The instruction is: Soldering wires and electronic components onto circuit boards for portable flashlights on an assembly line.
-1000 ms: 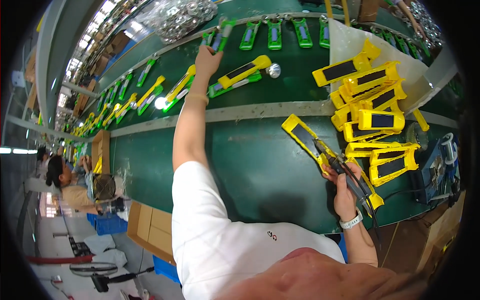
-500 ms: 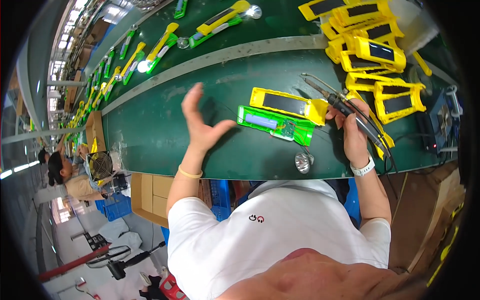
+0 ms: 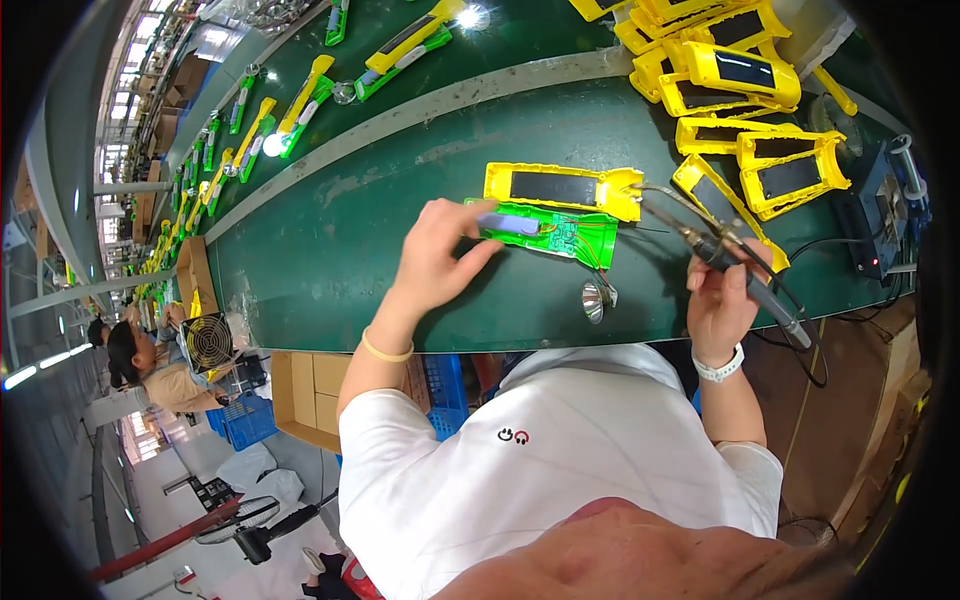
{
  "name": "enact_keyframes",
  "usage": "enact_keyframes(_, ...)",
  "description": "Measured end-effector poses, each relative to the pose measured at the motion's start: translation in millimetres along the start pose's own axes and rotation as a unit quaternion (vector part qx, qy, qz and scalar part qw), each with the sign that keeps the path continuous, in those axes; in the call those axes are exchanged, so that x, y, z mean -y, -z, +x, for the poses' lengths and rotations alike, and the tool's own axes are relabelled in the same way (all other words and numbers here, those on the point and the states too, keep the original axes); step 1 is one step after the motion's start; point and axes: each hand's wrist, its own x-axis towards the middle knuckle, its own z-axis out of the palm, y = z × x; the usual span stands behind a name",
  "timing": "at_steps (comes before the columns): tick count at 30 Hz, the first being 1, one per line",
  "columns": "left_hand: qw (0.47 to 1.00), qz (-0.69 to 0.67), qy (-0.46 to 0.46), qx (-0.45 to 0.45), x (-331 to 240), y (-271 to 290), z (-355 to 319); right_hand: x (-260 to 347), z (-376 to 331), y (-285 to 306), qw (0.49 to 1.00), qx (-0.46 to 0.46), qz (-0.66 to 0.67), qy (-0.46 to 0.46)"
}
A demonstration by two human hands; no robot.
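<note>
My left hand (image 3: 438, 258) has its thumb and fingers closed round the left end of a green flashlight housing (image 3: 590, 240). Inside the housing lie a purple cylindrical battery (image 3: 515, 224), a small circuit board (image 3: 563, 236) and thin wires. Wires run from its right end to a round lamp head (image 3: 594, 300) on the table. Right behind it, a yellow housing half (image 3: 553, 187) with a dark panel lies lengthwise. In my right hand (image 3: 722, 305) is a soldering iron (image 3: 712, 252) with a thin metal tube alongside, its tip near the yellow half's right end.
Yellow housing halves (image 3: 745, 70) are heaped at the back right, and a single one (image 3: 735, 210) lies near the iron. A blue soldering station (image 3: 872, 215) stands at the right edge. Past a grey rail (image 3: 430, 107), green-and-yellow flashlights (image 3: 400, 50) lie in a row. A small fan (image 3: 208, 340) is at left.
My left hand has moved right and closed on the green housing's end. My right hand has come slightly nearer me, drawing the iron away from the yellow half.
</note>
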Motion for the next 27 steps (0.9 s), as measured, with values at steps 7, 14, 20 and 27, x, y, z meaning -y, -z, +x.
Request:
enact_keyframes(7,0.989,-0.074,-0.128,-0.020,-14,-38,18,-4,-6,-11,0.992,0.016,-0.105,-0.067)
enact_keyframes(14,0.996,-0.029,-0.084,0.006,-19,-39,20,-2,-5,-17,0.988,0.040,-0.085,-0.123)
enact_keyframes(20,0.999,-0.012,-0.026,0.021,-23,-37,25,-8,-4,-15,0.977,0.094,-0.168,-0.088)
enact_keyframes(27,0.999,-0.007,-0.011,0.033,-27,-36,28,-9,-1,-14,0.972,0.113,-0.167,-0.122)
